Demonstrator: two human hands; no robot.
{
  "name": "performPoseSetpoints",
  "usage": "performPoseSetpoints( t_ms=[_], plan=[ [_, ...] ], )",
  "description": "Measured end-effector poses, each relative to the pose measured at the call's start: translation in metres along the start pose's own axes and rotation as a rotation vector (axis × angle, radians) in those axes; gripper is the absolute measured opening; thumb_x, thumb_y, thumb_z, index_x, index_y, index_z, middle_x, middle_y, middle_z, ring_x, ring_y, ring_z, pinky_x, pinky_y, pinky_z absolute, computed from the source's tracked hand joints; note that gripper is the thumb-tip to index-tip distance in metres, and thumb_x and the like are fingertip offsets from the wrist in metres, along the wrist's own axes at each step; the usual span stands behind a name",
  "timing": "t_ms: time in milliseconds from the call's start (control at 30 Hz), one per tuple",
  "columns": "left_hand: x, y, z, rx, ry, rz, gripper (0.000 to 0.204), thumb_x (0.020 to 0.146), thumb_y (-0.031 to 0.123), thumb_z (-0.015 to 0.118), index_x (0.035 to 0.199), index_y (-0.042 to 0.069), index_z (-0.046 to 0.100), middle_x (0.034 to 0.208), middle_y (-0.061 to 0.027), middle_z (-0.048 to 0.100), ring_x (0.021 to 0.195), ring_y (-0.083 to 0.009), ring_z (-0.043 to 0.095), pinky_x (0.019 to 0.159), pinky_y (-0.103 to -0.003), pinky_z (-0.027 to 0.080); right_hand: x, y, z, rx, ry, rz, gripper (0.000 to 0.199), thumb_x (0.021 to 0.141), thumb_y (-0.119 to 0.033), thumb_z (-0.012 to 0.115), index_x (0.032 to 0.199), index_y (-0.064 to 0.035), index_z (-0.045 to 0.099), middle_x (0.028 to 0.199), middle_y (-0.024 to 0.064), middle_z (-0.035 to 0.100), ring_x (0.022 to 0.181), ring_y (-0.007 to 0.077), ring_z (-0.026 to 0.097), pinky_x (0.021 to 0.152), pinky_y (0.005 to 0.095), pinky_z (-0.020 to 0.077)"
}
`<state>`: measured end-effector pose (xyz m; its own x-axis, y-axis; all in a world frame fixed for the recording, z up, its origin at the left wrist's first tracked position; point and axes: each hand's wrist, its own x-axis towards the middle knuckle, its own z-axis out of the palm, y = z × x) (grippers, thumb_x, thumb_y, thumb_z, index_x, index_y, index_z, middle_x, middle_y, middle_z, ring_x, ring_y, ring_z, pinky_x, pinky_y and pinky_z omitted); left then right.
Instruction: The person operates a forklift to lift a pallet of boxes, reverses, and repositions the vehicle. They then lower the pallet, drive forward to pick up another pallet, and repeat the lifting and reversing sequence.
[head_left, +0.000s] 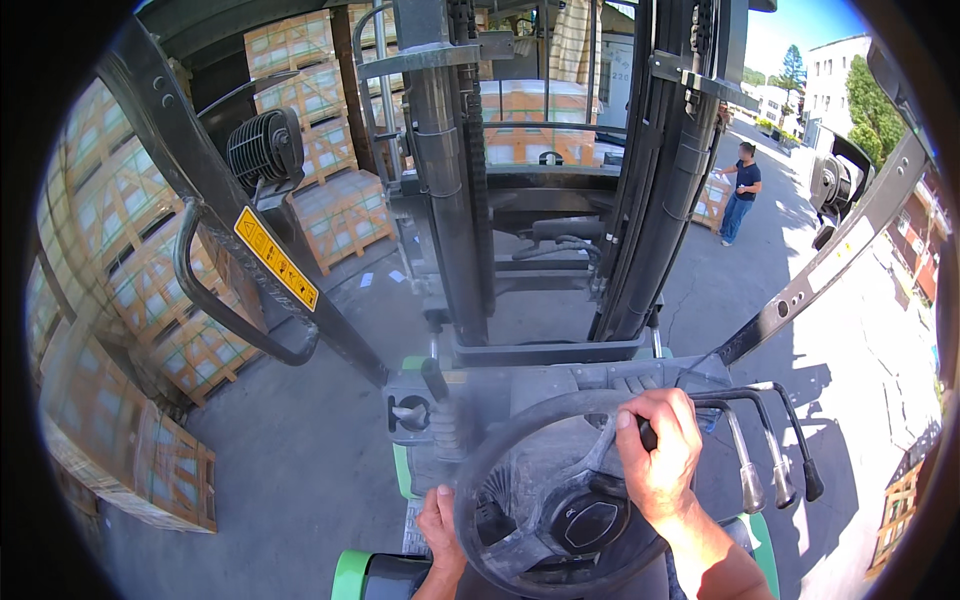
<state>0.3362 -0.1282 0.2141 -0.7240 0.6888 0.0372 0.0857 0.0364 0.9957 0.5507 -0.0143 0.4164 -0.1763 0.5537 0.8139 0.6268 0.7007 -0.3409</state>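
A dark steering wheel (487,440) of a forklift stands in front of me. My right hand (660,445) is closed around a dark knob (648,434) at the wheel's upper right rim. Low at the wheel's left side is my left hand (441,522), its fingers curled in. The rim passes in front of part of that hand, so what it holds, if anything, is hidden. Three black levers with grey and dark knobs (752,488) stand right of the wheel. On the left of the dashboard sits a short dark lever (434,380).
Ahead rises the black forklift mast (440,180), with crated pallets (540,110) beyond it. Stacked wooden crates (150,250) line the left; another wrapped crate (140,450) stands nearer. A person (741,192) stands by a crate at the right. Black posts (270,240) frame both sides.
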Motion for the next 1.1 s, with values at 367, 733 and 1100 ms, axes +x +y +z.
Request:
performPoseSetpoints(
  t_ms=[367,733,1100],
  plan=[
    [0.005,0.039,0.022,0.170,-0.028,-0.141,0.054,0.109,0.038,0.050,0.078,-0.005,0.062,0.061,-0.0129,0.058,0.060,-0.0186,0.051,0.059,-0.042,0.045,-0.063,-0.088,0.042,0.349,-0.362,-0.255,0.015,0.082,-0.014,0.080,0.091,-0.0081,0.069,0.093,0.0071,0.064,0.086,0.0273,0.064,0.075,0.0403,0.0513],
    [0.012,0.081,0.034,0.363,-0.159,0.024,0.049,0.104,0.041,0.057,0.091,-0.003,0.074,0.070,-0.0214,0.068,0.064,-0.0285,0.066,0.068,-0.044,0.052,-0.165,-0.010,-0.130,0.234,-0.447,-0.052,0.020,0.076,-0.011,0.083,0.091,-0.0094,0.070,0.103,0.0062,0.066,0.101,0.0307,0.063,0.089,0.0502,0.0503],
    [0.000,0.066,0.050,0.346,-0.015,0.075,0.049,0.101,0.041,0.060,0.085,-0.004,0.068,0.067,-0.0255,0.060,0.057,-0.0318,0.055,0.064,-0.048,0.047,-0.018,0.048,-0.054,0.136,0.053,0.149,0.007,0.090,0.004,0.072,0.090,0.0012,0.066,0.089,0.0083,0.062,0.075,0.0173,0.060,0.064,0.0296,0.0478]
  ],
)
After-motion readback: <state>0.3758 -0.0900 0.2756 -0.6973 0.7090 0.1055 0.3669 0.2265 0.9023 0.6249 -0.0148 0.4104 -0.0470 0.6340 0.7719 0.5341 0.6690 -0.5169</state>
